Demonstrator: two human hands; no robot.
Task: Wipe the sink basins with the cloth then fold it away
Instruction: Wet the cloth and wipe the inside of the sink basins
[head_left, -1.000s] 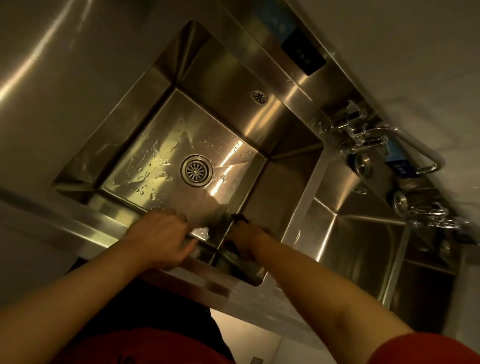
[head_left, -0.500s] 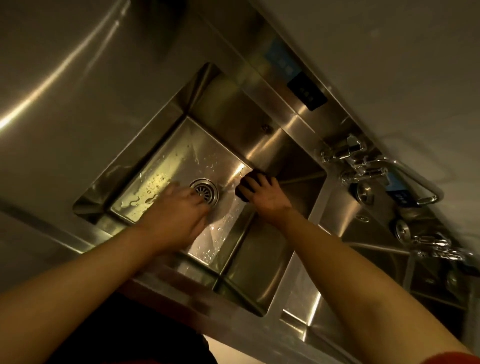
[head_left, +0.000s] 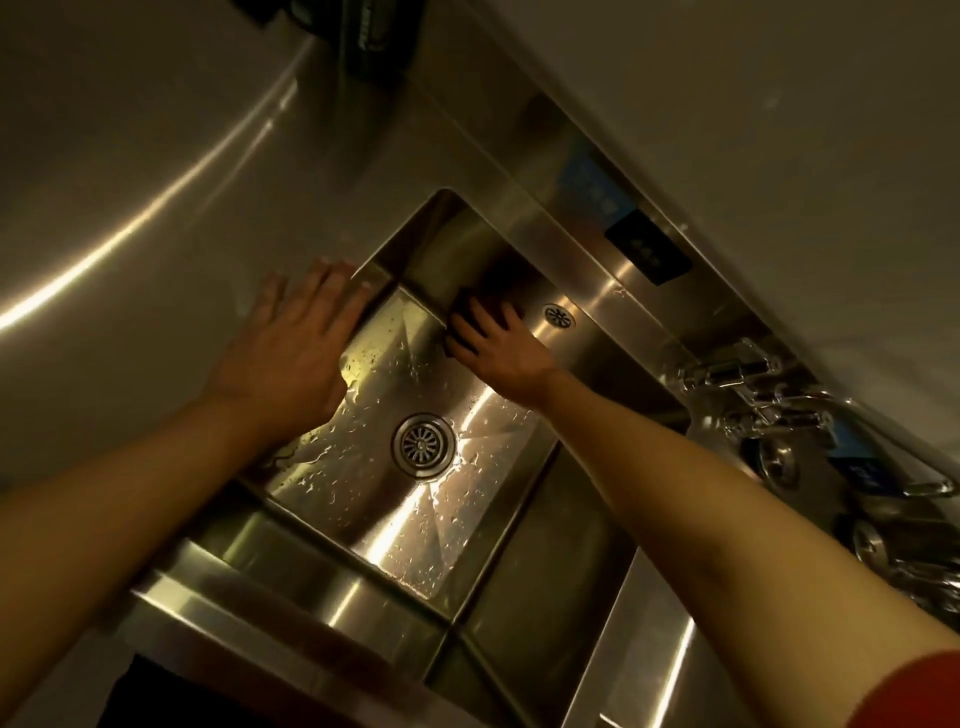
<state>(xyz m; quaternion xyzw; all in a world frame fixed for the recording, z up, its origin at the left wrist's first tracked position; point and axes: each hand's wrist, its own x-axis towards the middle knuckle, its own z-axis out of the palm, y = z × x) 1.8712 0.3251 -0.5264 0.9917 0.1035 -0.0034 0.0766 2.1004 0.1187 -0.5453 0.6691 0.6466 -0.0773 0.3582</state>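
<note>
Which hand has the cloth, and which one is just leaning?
The right hand has the dark cloth, pressing it against the basin's back wall. The left hand holds nothing; it lies flat with fingers spread on the counter at the basin's edge.

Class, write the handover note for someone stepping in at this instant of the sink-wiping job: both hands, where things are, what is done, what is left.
Left hand: open, fingers straight, resting flat on the counter at the basin's left rim.
Right hand: fingers spread, pressing the dark cloth against the basin's far wall, beside the overflow hole.
Basin floor around the drain shows water droplets, so wiping is not finished.
Left: finish this basin, wipe the next basin to the right, then fold the cloth away.
</note>
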